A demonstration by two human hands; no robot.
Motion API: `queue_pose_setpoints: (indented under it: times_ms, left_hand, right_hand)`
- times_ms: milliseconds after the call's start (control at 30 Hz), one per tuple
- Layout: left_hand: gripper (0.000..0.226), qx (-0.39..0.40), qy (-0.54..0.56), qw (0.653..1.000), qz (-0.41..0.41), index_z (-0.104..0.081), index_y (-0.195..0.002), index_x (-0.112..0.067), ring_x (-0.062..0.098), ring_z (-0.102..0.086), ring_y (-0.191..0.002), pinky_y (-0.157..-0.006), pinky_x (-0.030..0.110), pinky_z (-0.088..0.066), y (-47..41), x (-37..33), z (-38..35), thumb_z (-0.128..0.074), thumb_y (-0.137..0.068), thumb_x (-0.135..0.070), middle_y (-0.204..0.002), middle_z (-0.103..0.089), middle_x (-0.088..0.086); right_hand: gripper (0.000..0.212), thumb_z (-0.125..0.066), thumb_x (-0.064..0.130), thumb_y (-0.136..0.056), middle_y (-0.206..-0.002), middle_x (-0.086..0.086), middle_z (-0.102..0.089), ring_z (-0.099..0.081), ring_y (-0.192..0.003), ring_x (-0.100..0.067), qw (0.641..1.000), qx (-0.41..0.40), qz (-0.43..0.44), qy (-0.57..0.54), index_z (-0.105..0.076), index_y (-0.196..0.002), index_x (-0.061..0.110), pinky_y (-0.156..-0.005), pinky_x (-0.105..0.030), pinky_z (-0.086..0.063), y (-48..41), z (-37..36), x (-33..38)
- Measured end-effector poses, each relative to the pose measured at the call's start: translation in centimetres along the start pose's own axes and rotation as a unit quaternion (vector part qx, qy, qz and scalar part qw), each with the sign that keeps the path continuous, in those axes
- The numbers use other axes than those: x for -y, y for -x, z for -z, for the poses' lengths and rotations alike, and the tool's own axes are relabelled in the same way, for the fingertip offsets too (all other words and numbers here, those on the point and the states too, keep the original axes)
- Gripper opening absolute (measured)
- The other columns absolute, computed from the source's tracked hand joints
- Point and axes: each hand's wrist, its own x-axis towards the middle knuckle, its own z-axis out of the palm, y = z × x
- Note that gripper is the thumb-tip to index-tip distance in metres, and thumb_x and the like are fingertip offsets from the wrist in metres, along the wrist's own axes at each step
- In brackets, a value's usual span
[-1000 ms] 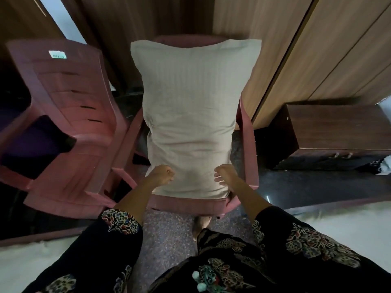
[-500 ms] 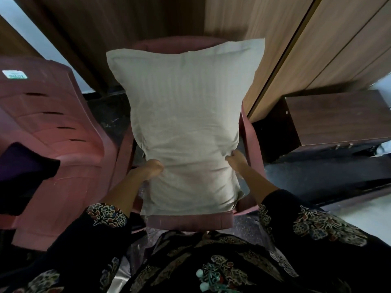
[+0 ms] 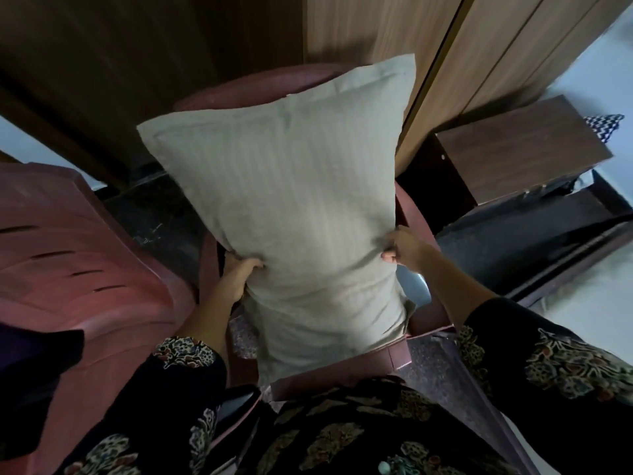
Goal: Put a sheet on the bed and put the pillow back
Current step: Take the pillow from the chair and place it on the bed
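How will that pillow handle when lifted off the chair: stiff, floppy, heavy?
Probably soft: the pillow pinches into a waist where the left hand and right hand grip its sides. Likely light for its bulk, as those side grips alone seem to hold it upright. Its top leans toward the chair back, so it may flop once clear.

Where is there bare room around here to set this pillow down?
The low wooden cabinet right of the maroon chair has a bare top. Dark floor shows between that chair and the stacked chairs. Crowded: the pillow, gripped by left hand and right hand, fills the chair.
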Motion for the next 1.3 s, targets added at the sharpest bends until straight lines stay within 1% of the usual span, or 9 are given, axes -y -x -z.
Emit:
queue_pose_setpoints:
  times_ms: [167,267,433,567,700,833,967,1133,1300]
  left_hand:
    - [0.052,0.109,0.000,0.992,0.059,-0.053,-0.127,-0.012,0.028,-0.055,-0.116,-0.100,0.042,-0.045,1.5,-0.8,1.0,-0.074,-0.080,-0.019,-0.121,-0.058,0.003]
    - [0.077,0.116,-0.035,0.992,0.019,-0.045,-0.137,-0.014,0.024,-0.046,-0.127,-0.106,0.041,-0.038,1.6,0.2,2.1,-0.079,-0.071,-0.036,-0.138,-0.049,0.001]
    - [0.070,0.163,-0.004,0.986,0.015,-0.037,-0.142,-0.023,0.019,-0.043,-0.129,-0.102,0.035,-0.033,3.3,1.2,2.4,-0.067,-0.082,-0.043,-0.142,-0.045,0.000]
    - [0.065,0.185,-0.033,0.982,-0.004,-0.043,-0.137,-0.027,0.019,-0.052,-0.109,-0.092,0.034,-0.038,5.4,1.1,1.0,-0.062,-0.080,-0.053,-0.126,-0.054,-0.001]
    - [0.066,0.225,-0.033,0.973,-0.023,-0.047,-0.134,-0.025,0.022,-0.055,-0.112,-0.099,0.038,-0.042,7.9,1.3,-2.1,-0.059,-0.079,-0.059,-0.127,-0.057,0.003]
    - [0.094,0.242,-0.094,0.964,-0.047,-0.039,-0.141,-0.026,0.022,-0.049,-0.121,-0.110,0.043,-0.035,9.0,3.0,-4.9,-0.062,-0.064,-0.075,-0.136,-0.050,0.000]
    - [0.077,0.285,-0.180,0.939,-0.069,-0.028,-0.144,-0.022,0.022,-0.043,-0.126,-0.104,0.029,-0.030,13.7,4.3,-8.4,-0.050,-0.083,-0.064,-0.136,-0.043,-0.004]
    - [0.069,0.311,-0.273,0.906,-0.086,-0.026,-0.146,-0.015,0.025,-0.040,-0.130,-0.104,0.035,-0.030,18.4,7.1,-13.7,-0.038,-0.092,-0.057,-0.143,-0.040,0.008]
    - [0.076,0.324,-0.337,0.875,-0.123,-0.038,-0.141,-0.013,0.026,-0.041,-0.130,-0.106,0.035,-0.030,25.2,11.1,-20.2,-0.047,-0.084,-0.063,-0.140,-0.044,0.006]
  right_hand:
    - [0.011,-0.056,0.007,-0.079,-0.055,-0.005,-0.029,-0.022,-0.026,-0.009,0.999,-0.039,-0.013,0.025,-0.047,-0.072,0.008,-0.035,-0.013,-0.021,1.3,0.0,-0.1]
    - [0.013,-0.060,0.012,-0.074,-0.052,-0.003,-0.028,-0.019,-0.030,-0.010,0.997,-0.053,-0.022,0.046,-0.048,-0.069,0.009,-0.037,-0.014,-0.016,2.6,0.8,-0.8]
    - [0.035,-0.062,0.028,-0.052,-0.075,-0.006,-0.061,-0.055,-0.066,-0.020,0.997,-0.077,-0.004,-0.010,-0.064,-0.082,0.009,-0.059,-0.026,-0.044,5.7,2.8,-2.9]
    - [0.021,-0.047,0.029,-0.087,-0.065,-0.002,-0.067,-0.058,-0.068,-0.018,0.989,-0.084,-0.018,-0.123,-0.062,-0.085,0.015,-0.058,-0.024,-0.044,8.0,3.5,-5.7]
    - [0.059,-0.053,0.065,-0.064,-0.113,-0.005,-0.064,-0.060,-0.099,-0.023,0.976,-0.165,-0.035,-0.134,-0.065,-0.109,0.029,-0.086,-0.035,-0.048,8.8,5.6,-9.5]
    - [0.060,-0.032,0.050,-0.095,-0.131,-0.011,-0.053,-0.048,-0.123,-0.028,0.977,-0.172,-0.067,-0.107,-0.044,-0.139,0.010,-0.106,-0.036,-0.035,13.5,7.6,-11.8]
    - [0.057,-0.026,0.044,-0.101,-0.147,-0.013,-0.037,-0.034,-0.135,-0.027,0.963,-0.224,-0.074,-0.128,-0.031,-0.146,0.009,-0.108,-0.035,-0.025,17.5,10.6,-16.8]
    - [0.073,-0.024,0.067,-0.089,-0.145,-0.011,-0.041,-0.040,-0.130,-0.032,0.946,-0.230,-0.135,-0.184,-0.033,-0.146,0.021,-0.112,-0.053,-0.024,20.5,15.4,-25.1]
    - [0.063,-0.022,0.054,-0.097,-0.146,-0.012,-0.039,-0.038,-0.132,-0.031,0.926,-0.244,-0.143,-0.252,-0.030,-0.146,0.015,-0.108,-0.042,-0.026,26.5,20.8,-32.3]
